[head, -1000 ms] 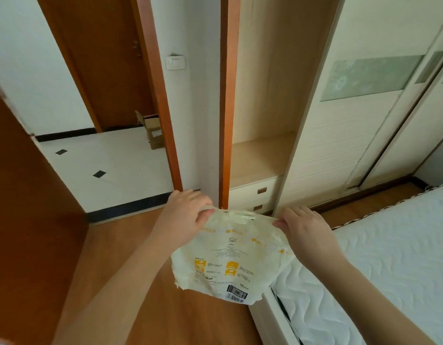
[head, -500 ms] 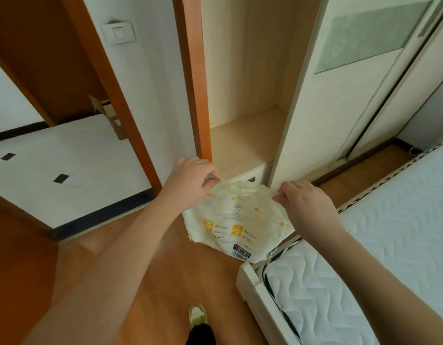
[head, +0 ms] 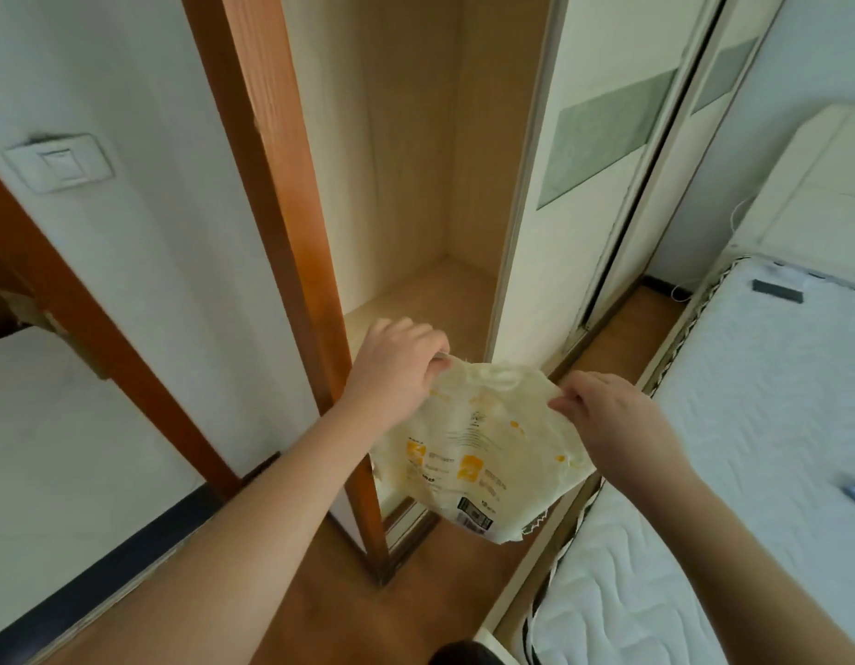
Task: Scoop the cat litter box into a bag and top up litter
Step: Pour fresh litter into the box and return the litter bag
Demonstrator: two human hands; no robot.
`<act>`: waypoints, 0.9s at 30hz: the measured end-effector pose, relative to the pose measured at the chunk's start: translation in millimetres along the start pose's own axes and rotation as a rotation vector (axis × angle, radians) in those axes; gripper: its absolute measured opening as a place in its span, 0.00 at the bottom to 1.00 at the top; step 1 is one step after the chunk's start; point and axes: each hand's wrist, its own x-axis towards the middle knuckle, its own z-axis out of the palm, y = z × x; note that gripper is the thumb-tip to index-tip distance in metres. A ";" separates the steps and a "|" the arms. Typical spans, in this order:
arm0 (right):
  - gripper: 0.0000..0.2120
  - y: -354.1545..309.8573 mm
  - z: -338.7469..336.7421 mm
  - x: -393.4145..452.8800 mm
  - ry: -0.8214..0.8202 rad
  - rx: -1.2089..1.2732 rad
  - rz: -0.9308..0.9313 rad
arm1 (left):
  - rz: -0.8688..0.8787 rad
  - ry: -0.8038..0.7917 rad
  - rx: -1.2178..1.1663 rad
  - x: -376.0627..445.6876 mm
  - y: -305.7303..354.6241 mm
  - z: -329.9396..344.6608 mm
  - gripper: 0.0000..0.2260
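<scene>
Bedroom wardrobe fills upper centre; at frame centre, left hand [head: 396, 371] and right hand [head: 607, 419] pinch the thin cream printed plastic bag [head: 478, 448] by its rim. Pulling apart could tear it.

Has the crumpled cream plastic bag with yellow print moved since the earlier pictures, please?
Yes. The cream plastic bag, held by the left hand and right hand, has moved forward towards the open wooden wardrobe compartment.
</scene>
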 end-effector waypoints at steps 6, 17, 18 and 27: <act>0.10 -5.6 16.6 35.5 0.210 -0.098 0.003 | -0.046 0.072 0.098 43.1 -28.2 19.9 0.06; 0.10 -9.3 70.5 117.3 0.201 -0.067 0.005 | -0.302 0.230 0.136 103.6 -63.0 88.4 0.03; 0.10 -6.0 76.4 128.5 0.190 -0.060 0.000 | -0.324 0.249 0.127 110.6 -67.1 96.2 0.03; 0.16 26.5 136.5 226.0 0.082 0.030 -0.225 | -0.575 0.360 0.190 140.6 -121.5 178.5 0.02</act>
